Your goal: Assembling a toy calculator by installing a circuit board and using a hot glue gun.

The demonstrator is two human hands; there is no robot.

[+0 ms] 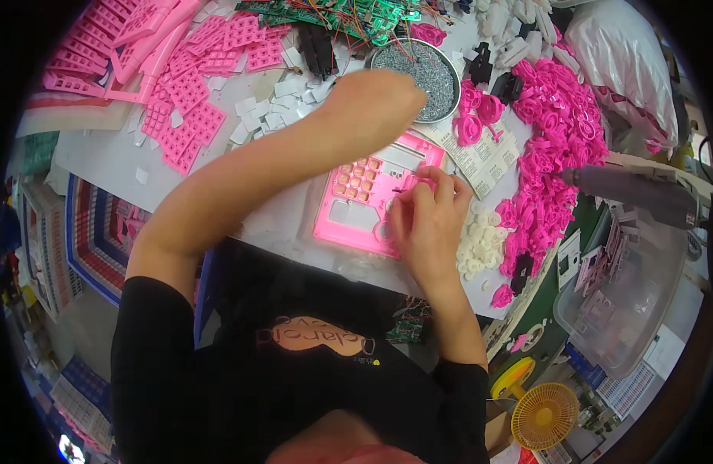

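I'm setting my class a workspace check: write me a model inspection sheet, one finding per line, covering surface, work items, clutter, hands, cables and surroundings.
Surface: pale tabletop, crowded around the work area.
Work items: pink casing with a grid of square openings; round metal dish holding small silvery parts.
Clutter: pink button grids, white pieces, pink round parts, off-white parts, printed sheet.
Left hand: over the dish's near side; fingertips hidden.
Right hand: fingers at the casing; grip unclear.
Cables: thin reddish wires among green circuit boards.
Surroundings: clear plastic bin, yellow fan, dark cylindrical tool, all toward the right.
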